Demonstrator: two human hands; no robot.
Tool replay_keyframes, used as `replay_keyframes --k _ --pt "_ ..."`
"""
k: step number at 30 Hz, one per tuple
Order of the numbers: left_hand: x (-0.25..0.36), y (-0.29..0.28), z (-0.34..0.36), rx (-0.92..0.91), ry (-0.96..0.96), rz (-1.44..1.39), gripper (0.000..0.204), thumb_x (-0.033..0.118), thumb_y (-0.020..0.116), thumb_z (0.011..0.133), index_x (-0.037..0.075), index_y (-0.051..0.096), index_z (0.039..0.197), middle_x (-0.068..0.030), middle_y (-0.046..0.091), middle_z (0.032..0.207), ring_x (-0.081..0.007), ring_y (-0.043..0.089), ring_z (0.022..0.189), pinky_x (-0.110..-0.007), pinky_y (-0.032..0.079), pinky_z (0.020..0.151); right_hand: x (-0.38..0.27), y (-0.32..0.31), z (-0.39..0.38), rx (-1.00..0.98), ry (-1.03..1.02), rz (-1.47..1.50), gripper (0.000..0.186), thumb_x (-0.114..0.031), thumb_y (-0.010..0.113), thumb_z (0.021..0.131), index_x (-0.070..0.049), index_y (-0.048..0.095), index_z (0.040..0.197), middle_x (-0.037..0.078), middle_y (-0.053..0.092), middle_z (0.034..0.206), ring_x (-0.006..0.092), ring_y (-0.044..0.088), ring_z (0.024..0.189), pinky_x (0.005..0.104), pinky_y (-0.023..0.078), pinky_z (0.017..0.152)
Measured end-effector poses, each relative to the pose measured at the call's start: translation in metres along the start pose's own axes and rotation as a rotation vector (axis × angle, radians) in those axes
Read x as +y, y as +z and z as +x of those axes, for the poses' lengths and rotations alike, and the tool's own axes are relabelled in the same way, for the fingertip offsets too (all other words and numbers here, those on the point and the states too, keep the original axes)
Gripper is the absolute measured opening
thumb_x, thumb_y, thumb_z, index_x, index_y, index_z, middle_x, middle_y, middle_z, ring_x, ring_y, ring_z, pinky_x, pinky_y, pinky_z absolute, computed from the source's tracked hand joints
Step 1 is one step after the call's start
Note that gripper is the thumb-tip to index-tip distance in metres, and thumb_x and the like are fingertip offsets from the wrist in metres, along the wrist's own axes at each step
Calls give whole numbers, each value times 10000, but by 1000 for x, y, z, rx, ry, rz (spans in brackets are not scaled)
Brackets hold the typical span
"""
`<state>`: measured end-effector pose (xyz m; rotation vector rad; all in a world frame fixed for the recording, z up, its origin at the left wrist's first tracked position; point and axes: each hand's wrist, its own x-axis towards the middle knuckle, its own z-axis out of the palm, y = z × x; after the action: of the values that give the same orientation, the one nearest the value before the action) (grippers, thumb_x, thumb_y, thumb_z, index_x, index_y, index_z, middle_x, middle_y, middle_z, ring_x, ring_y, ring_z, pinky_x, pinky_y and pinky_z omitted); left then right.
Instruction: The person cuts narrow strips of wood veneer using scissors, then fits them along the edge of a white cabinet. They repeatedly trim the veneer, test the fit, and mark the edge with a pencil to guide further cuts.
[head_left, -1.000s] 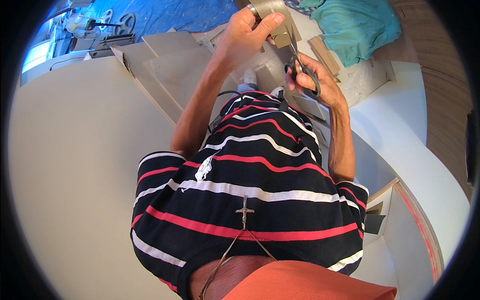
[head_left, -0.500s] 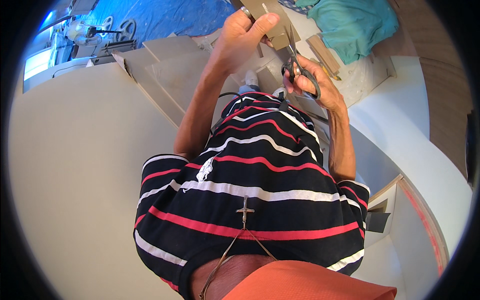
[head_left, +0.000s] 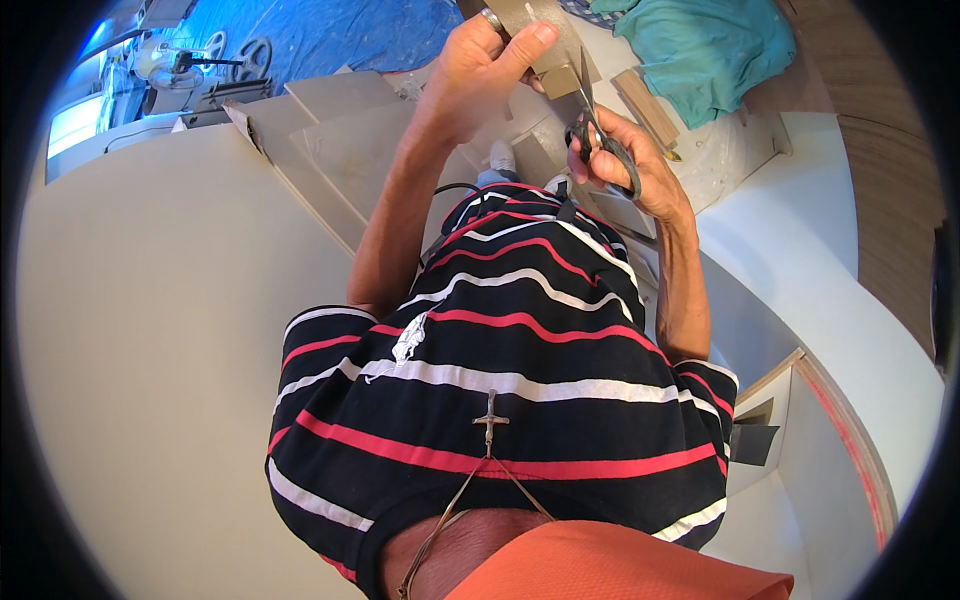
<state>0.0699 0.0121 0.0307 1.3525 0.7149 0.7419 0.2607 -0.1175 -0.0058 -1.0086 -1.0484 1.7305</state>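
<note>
Up at the top of the head view, my left hand [head_left: 478, 75] grips a greyish-brown sheet [head_left: 550, 40], thumb on top and fingers mostly behind it. A small flap of the sheet [head_left: 558, 80] is folded at its lower edge. My right hand [head_left: 640, 175] is closed around the black handles of a pair of scissors [head_left: 618, 160], fingers through the loops. Their blades point up and meet the sheet's right part, close to the flap. How far the blades are apart is hard to make out.
Behind my hands lie a wooden strip [head_left: 645, 108] and a teal cloth [head_left: 705, 55]. A large beige panel [head_left: 170, 330] fills the left side. At the upper left, a machine with handwheels [head_left: 175, 65] stands by blue sheeting [head_left: 320, 35]. A white curved surface [head_left: 800, 240] is at the right.
Both hands are almost still. The scissors and my right hand have shifted very slightly against the sheet; both grips are the same.
</note>
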Motion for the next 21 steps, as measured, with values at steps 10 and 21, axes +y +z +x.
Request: replay_keyframes --k 10,21 --pt "8 6 -5 49 20 37 186 173 556 1045 22 642 1110 11 658 935 -73 579 813 -248 486 710 -1 1 -2 10 -19 -13 450 -453 799 845 -75 596 977 -72 490 728 33 424 622 213 298 555" --pt "9 11 -11 42 39 48 205 223 586 1034 28 641 1071 -9 659 899 -83 583 791 -259 478 691 -1 2 -10 -6 -18 -25 433 -432 788 861 -73 585 994 -72 485 744 39 426 650 211 323 588"
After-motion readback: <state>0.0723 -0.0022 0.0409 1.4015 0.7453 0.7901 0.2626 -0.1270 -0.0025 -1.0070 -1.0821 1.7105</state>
